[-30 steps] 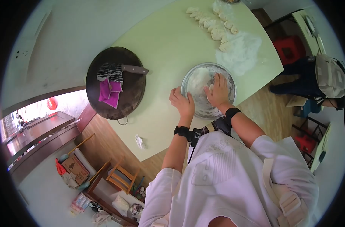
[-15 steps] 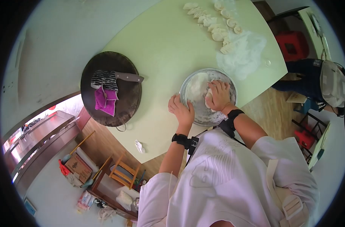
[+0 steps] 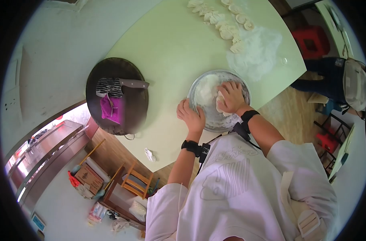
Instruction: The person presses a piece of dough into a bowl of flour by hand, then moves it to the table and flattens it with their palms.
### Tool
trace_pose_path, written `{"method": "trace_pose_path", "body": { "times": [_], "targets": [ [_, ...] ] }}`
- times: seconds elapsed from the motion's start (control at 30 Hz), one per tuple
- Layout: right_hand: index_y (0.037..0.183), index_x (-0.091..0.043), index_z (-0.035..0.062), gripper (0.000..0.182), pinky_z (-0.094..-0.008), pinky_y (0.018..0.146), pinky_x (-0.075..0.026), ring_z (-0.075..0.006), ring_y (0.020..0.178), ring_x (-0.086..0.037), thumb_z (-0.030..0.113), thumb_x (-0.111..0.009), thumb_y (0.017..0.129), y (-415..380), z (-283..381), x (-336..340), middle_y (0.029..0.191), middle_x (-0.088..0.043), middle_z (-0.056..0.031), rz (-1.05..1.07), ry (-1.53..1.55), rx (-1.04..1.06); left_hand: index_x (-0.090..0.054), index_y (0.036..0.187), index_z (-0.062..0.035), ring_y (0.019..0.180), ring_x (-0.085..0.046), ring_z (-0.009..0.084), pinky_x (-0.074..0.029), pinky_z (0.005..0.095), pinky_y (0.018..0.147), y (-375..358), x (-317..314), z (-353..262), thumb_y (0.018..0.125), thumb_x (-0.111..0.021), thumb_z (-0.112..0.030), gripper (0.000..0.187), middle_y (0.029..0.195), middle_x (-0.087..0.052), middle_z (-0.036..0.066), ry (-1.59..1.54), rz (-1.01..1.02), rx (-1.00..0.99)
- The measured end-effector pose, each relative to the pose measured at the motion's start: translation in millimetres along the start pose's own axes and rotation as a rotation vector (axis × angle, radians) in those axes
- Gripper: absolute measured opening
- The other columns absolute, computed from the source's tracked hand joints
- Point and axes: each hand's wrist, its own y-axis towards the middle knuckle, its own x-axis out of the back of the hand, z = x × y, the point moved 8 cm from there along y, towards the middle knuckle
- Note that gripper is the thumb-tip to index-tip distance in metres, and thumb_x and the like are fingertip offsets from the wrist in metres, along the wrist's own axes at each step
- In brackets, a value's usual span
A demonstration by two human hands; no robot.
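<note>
Left hand [image 3: 191,116] at the near left side of a round metal bowl [image 3: 220,124], at the rim; fingers close together, thumb set apart, though whether they grip the edge cannot be told. Right hand [image 3: 232,98] inside the bowl, fingers bent and slightly spread over a pale lump of dough [image 3: 220,102], touching it; pressing or gripping, cannot tell. Dough sits in the right half of the bowl, partly hidden by that hand. Loose white flour [image 3: 206,88] heaped beside it on the left; smears along the inner wall. Bowl stands on a pale green surface [image 3: 167,72]. Beyond it, a dusted patch of flour [image 3: 257,52], then a row of shaped dough pieces [image 3: 227,32] with a shorter row of rounds [image 3: 242,19] alongside. Well to the left, a dark round board [image 3: 138,96] bearing a cleaver [image 3: 134,83], striped blade, handle toward the bowl; purple cloth [image 3: 110,109] just beside the blade. Small crumpled white item [image 3: 150,154] near the surface's corner.
</note>
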Motion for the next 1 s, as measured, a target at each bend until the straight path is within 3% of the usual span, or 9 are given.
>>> {"method": "trace_pose_path", "body": {
  "times": [0.3, 0.4, 0.47, 0.5, 0.57, 0.7, 0.9, 0.97, 1.0],
  "targets": [
    [0.104, -0.047, 0.0098, 0.047, -0.0426, 0.072, -0.028, -0.0293, 0.092, -0.04, 0.033, -0.055, 0.063, 2, 10, 1, 0.103, -0.042, -0.0126, 0.035, -0.146, -0.063, -0.032, 0.113, 0.0014, 0.106, -0.027, 0.0333, -0.018, 0.0463, 0.088, -1, 1, 1, 0.068, -0.054, -0.009, 0.051, 0.114, -0.033, 0.018, 0.024, -0.022, -0.022],
    [0.106, -0.048, 0.0096, 0.045, -0.0431, 0.074, -0.031, -0.0301, 0.09, -0.041, 0.029, -0.057, 0.066, 6, 14, 23, 0.104, -0.041, -0.0126, -0.102, -0.047, -0.103, -0.032, 0.113, 0.0008, 0.107, -0.026, 0.0332, -0.017, 0.0464, 0.089, 0, 3, 1, 0.069, -0.054, -0.01, 0.051, 0.115, -0.032, 0.018, 0.024, -0.057, -0.003],
    [0.105, -0.046, 0.0076, 0.046, -0.036, 0.074, -0.038, -0.0285, 0.094, -0.042, 0.014, -0.063, 0.063, 0, -3, 47, 0.106, -0.04, -0.0127, -0.28, 0.333, -0.359, -0.032, 0.114, 0.0004, 0.109, -0.025, 0.033, -0.017, 0.0467, 0.089, -1, 5, 0, 0.07, -0.054, -0.011, 0.051, 0.115, -0.032, 0.018, 0.038, -0.05, 0.012],
    [0.105, -0.046, 0.0076, 0.046, -0.036, 0.074, -0.038, -0.0285, 0.094, -0.042, 0.014, -0.063, 0.063, 2, 0, 59, 0.106, -0.04, -0.0127, -0.287, 0.328, -0.35, -0.032, 0.114, 0.0004, 0.109, -0.025, 0.033, -0.017, 0.0467, 0.089, -2, 6, 1, 0.07, -0.054, -0.011, 0.051, 0.115, -0.032, 0.018, 0.033, -0.06, 0.007],
    [0.101, -0.045, 0.0057, 0.047, -0.0286, 0.07, -0.043, -0.0248, 0.096, -0.044, 0.001, -0.064, 0.059, -5, -14, 58, 0.106, -0.04, -0.0125, -0.117, 0.632, -0.631, -0.032, 0.114, -0.0005, 0.109, -0.025, 0.0331, -0.016, 0.0469, 0.089, -2, 7, 0, 0.071, -0.054, -0.011, 0.049, 0.116, -0.031, 0.019, 0.035, -0.077, -0.02],
    [0.095, -0.047, 0.0049, 0.041, -0.0276, 0.068, -0.045, -0.0223, 0.096, -0.047, -0.001, -0.066, 0.058, -17, -27, 50, 0.106, -0.042, -0.0114, -0.239, 0.86, -0.649, -0.035, 0.113, -0.0022, 0.109, -0.025, 0.0333, -0.016, 0.0474, 0.089, 4, 24, -9, 0.072, -0.054, -0.012, 0.046, 0.116, -0.029, 0.019, 0.04, -0.125, -0.063],
    [0.096, -0.051, 0.004, 0.041, -0.0294, 0.072, -0.044, -0.0255, 0.097, -0.05, -0.002, -0.065, 0.059, -25, -21, 27, 0.103, -0.047, -0.0099, -0.125, 1.049, -0.697, -0.042, 0.106, -0.0035, 0.108, -0.026, 0.0323, -0.02, 0.0465, 0.088, 6, 49, -28, 0.073, -0.054, -0.009, 0.036, 0.115, -0.032, 0.017, -0.03, -0.182, -0.113],
    [0.1, -0.05, 0.0037, 0.044, -0.0295, 0.074, -0.043, -0.0245, 0.096, -0.05, -0.003, -0.064, 0.059, -26, -16, 27, 0.105, -0.046, -0.0097, -0.085, 1.101, -0.695, -0.045, 0.101, -0.0031, 0.097, -0.04, 0.0263, -0.032, 0.0383, 0.081, 5, 48, -38, 0.073, -0.054, -0.007, 0.029, 0.106, -0.043, 0.013, -0.142, -0.121, -0.188],
    [0.1, -0.05, 0.0037, 0.044, -0.0295, 0.074, -0.043, -0.0245, 0.096, -0.05, -0.003, -0.064, 0.059, -26, -15, 29, 0.105, -0.046, -0.0097, -0.085, 1.104, -0.685, -0.045, 0.101, -0.0031, 0.097, -0.04, 0.0263, -0.032, 0.0383, 0.081, 4, 48, -41, 0.073, -0.054, -0.007, 0.029, 0.106, -0.043, 0.013, -0.139, -0.13, -0.19]
  ]
}}
